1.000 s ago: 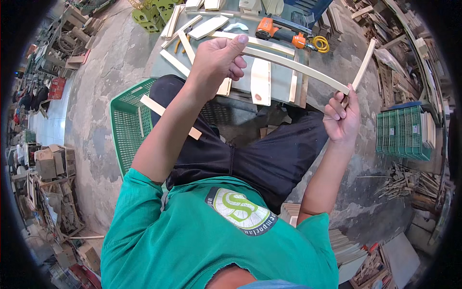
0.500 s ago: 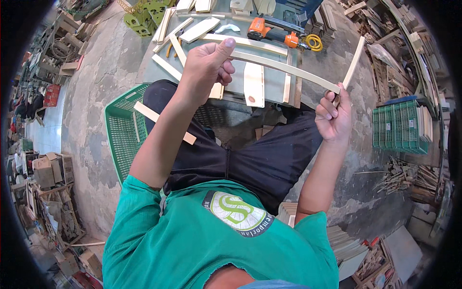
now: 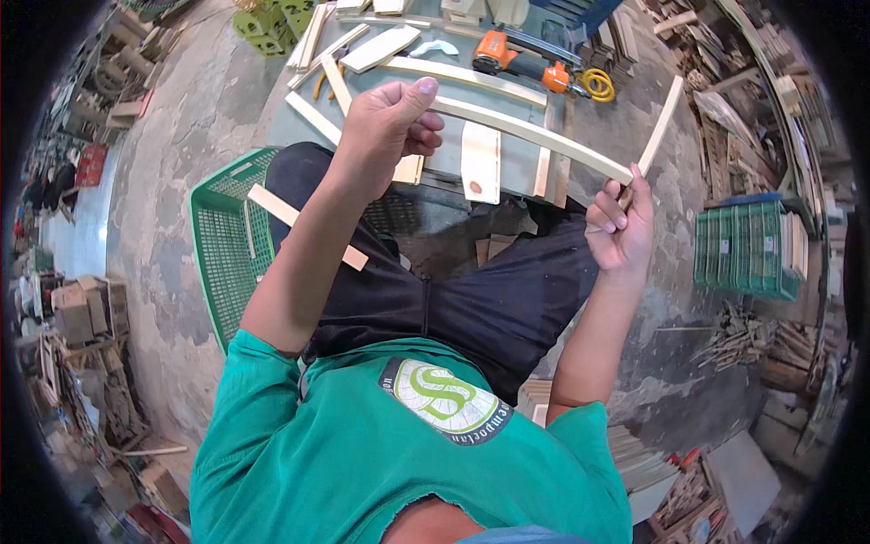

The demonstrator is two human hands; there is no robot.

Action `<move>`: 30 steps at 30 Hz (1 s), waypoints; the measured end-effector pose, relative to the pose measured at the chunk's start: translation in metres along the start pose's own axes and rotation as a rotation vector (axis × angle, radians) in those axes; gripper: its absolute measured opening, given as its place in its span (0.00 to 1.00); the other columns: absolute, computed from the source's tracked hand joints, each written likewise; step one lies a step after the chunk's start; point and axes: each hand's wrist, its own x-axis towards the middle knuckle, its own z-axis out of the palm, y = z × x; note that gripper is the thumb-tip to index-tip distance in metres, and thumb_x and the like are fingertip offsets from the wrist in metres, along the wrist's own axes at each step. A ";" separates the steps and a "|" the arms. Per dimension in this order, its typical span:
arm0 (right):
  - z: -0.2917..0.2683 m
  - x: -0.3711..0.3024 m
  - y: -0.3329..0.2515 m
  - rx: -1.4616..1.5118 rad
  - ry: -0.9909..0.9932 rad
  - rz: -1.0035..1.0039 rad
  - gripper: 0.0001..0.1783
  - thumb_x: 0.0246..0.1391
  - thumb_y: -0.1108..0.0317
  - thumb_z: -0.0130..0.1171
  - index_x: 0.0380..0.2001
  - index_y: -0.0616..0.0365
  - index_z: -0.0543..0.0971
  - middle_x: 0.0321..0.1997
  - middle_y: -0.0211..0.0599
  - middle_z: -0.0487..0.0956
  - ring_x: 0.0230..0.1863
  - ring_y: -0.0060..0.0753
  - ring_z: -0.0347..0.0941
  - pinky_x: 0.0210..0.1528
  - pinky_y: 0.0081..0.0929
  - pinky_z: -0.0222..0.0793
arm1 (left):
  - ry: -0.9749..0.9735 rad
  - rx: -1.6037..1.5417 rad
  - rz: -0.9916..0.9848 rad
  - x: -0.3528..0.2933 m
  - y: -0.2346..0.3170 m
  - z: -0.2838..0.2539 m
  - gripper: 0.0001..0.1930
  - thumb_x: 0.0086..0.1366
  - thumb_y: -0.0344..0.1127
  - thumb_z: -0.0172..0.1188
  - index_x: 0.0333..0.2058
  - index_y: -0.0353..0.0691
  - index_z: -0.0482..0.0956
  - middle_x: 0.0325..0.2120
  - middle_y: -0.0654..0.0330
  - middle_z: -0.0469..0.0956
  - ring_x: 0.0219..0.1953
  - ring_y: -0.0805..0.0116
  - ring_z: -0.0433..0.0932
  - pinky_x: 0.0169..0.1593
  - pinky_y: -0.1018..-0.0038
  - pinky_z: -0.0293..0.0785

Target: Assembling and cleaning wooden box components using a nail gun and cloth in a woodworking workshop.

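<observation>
A long pale wooden strip (image 3: 535,138) is held up level between my hands, above the work table (image 3: 435,150). My left hand (image 3: 385,131) is closed round its left end, thumb on top. My right hand (image 3: 621,222) pinches its right end, where a second wooden strip (image 3: 663,122) meets it at an angle and points up and away. Another strip (image 3: 336,86) shows just beyond my left hand; I cannot tell whether it joins the held piece. My fingers hide both ends of the long strip.
On the table lie an orange and black nail gun (image 3: 494,53) with a yellow coiled hose (image 3: 598,86), pliers (image 3: 319,86), and a flat board (image 3: 480,163). A loose strip (image 3: 304,227) rests across my left thigh and a green basket (image 3: 204,245). Green crates (image 3: 743,249) stand right.
My right hand and the angled strip have shifted slightly left and down in the picture. The whole view has moved a little. Both hands keep their grip.
</observation>
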 end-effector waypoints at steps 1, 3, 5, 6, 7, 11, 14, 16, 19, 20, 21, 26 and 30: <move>0.002 0.000 0.005 -0.037 0.032 -0.008 0.11 0.69 0.60 0.52 0.37 0.55 0.76 0.26 0.34 0.80 0.14 0.12 0.60 0.14 0.13 0.55 | 0.019 -0.010 -0.006 -0.002 0.001 -0.003 0.15 0.71 0.47 0.59 0.35 0.41 0.77 0.25 0.63 0.80 0.27 0.75 0.80 0.33 0.79 0.78; 0.013 -0.002 0.019 -0.081 -0.015 -0.036 0.11 0.68 0.61 0.52 0.40 0.57 0.76 0.29 0.37 0.80 0.14 0.13 0.60 0.14 0.13 0.56 | 0.055 -0.087 0.034 -0.002 -0.004 -0.014 0.15 0.71 0.47 0.58 0.39 0.39 0.78 0.29 0.62 0.80 0.30 0.74 0.81 0.37 0.77 0.79; 0.027 -0.009 0.038 -0.145 -0.031 -0.009 0.10 0.67 0.63 0.53 0.40 0.59 0.75 0.31 0.39 0.80 0.14 0.12 0.60 0.14 0.13 0.57 | 0.071 -0.177 0.083 -0.007 -0.005 -0.031 0.20 0.72 0.46 0.56 0.51 0.35 0.75 0.37 0.59 0.79 0.39 0.70 0.82 0.46 0.72 0.80; 0.033 -0.012 0.049 -0.192 -0.028 -0.012 0.10 0.67 0.64 0.54 0.40 0.61 0.75 0.32 0.41 0.80 0.14 0.12 0.60 0.14 0.13 0.57 | 0.132 -0.178 0.091 -0.013 -0.001 -0.036 0.21 0.73 0.45 0.55 0.55 0.34 0.73 0.39 0.59 0.78 0.40 0.69 0.81 0.47 0.70 0.80; 0.040 -0.015 0.062 -0.202 -0.068 0.064 0.10 0.67 0.64 0.54 0.40 0.61 0.75 0.32 0.41 0.80 0.14 0.12 0.60 0.14 0.13 0.57 | 0.140 -0.237 0.155 -0.016 -0.008 -0.050 0.21 0.73 0.43 0.55 0.57 0.34 0.71 0.42 0.59 0.76 0.42 0.68 0.81 0.49 0.70 0.80; 0.067 -0.030 0.122 -0.504 -0.169 0.120 0.11 0.63 0.67 0.60 0.39 0.63 0.73 0.32 0.43 0.80 0.14 0.11 0.58 0.13 0.12 0.56 | 0.247 -0.422 0.258 -0.033 -0.022 -0.080 0.18 0.72 0.41 0.57 0.51 0.33 0.71 0.41 0.56 0.78 0.42 0.65 0.82 0.48 0.67 0.83; 0.094 -0.041 0.163 -0.674 -0.249 0.179 0.13 0.59 0.67 0.64 0.38 0.63 0.73 0.29 0.40 0.80 0.12 0.10 0.55 0.12 0.12 0.54 | 0.240 -0.523 0.229 -0.062 -0.023 -0.094 0.16 0.72 0.41 0.56 0.47 0.31 0.73 0.36 0.56 0.82 0.38 0.67 0.84 0.42 0.72 0.84; 0.110 -0.046 0.183 -0.775 -0.262 0.198 0.12 0.58 0.69 0.65 0.38 0.63 0.73 0.27 0.38 0.79 0.12 0.11 0.55 0.12 0.12 0.53 | 0.262 -0.505 0.274 -0.087 -0.021 -0.111 0.16 0.73 0.41 0.56 0.46 0.31 0.74 0.34 0.55 0.82 0.36 0.67 0.84 0.39 0.74 0.83; 0.110 -0.035 0.191 -0.774 -0.352 0.277 0.15 0.65 0.59 0.57 0.41 0.63 0.74 0.34 0.39 0.79 0.13 0.11 0.56 0.14 0.12 0.53 | 0.461 -0.537 0.378 -0.118 -0.018 -0.169 0.15 0.73 0.42 0.55 0.44 0.33 0.74 0.31 0.54 0.80 0.32 0.63 0.85 0.35 0.72 0.82; 0.115 -0.033 0.193 -0.777 -0.299 0.263 0.20 0.65 0.54 0.57 0.40 0.64 0.74 0.31 0.38 0.78 0.13 0.12 0.55 0.15 0.11 0.52 | 0.511 -0.532 0.420 -0.132 -0.019 -0.197 0.14 0.73 0.41 0.54 0.44 0.33 0.73 0.31 0.54 0.80 0.33 0.61 0.84 0.36 0.71 0.84; 0.113 -0.024 0.188 -0.775 -0.320 0.332 0.24 0.68 0.48 0.50 0.41 0.64 0.74 0.34 0.39 0.78 0.13 0.12 0.55 0.15 0.11 0.52 | 0.660 -0.457 0.441 -0.146 -0.024 -0.227 0.12 0.73 0.39 0.53 0.42 0.33 0.74 0.29 0.53 0.80 0.30 0.62 0.84 0.34 0.69 0.83; 0.116 -0.001 0.196 -0.704 -0.311 0.443 0.20 0.71 0.54 0.46 0.43 0.63 0.75 0.34 0.38 0.79 0.13 0.10 0.55 0.15 0.11 0.52 | 1.101 -0.359 0.184 -0.245 -0.125 -0.410 0.21 0.73 0.48 0.54 0.54 0.39 0.72 0.28 0.60 0.75 0.26 0.71 0.75 0.31 0.74 0.76; 0.121 0.006 0.214 -0.762 -0.234 0.480 0.19 0.72 0.56 0.45 0.43 0.63 0.75 0.33 0.37 0.79 0.13 0.11 0.54 0.15 0.11 0.52 | 1.171 -0.486 0.005 -0.284 -0.249 -0.462 0.11 0.71 0.36 0.52 0.40 0.31 0.73 0.27 0.52 0.79 0.27 0.60 0.83 0.31 0.68 0.85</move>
